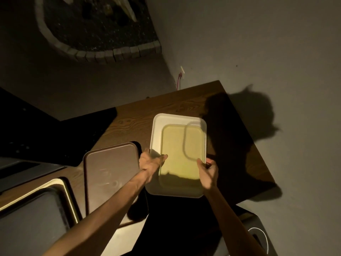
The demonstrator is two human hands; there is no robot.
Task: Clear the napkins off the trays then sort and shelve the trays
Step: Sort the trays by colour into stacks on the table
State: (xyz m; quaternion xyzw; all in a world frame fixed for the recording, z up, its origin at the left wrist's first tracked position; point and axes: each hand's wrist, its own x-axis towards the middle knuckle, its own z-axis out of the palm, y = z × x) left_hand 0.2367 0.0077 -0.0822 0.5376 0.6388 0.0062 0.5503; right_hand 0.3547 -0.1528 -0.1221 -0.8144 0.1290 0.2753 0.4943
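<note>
Dim wooden table [140, 115]: both hands, left [150, 160] and right [207, 171], clamp the blurred yellow tray [181, 150] over the white tray [158, 130]; hurrying could skid it off

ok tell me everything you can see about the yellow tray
The yellow tray is a rounded-corner rectangle with a raised rim, pale yellow-green, smooth like plastic, and blurred. It sits within the outline of the larger white tray, above the wooden table; whether it rests on the white tray or is lifted is unclear. The left hand grips its left edge, thumb on top; the right hand holds its right edge. No napkin shows on it.
</note>
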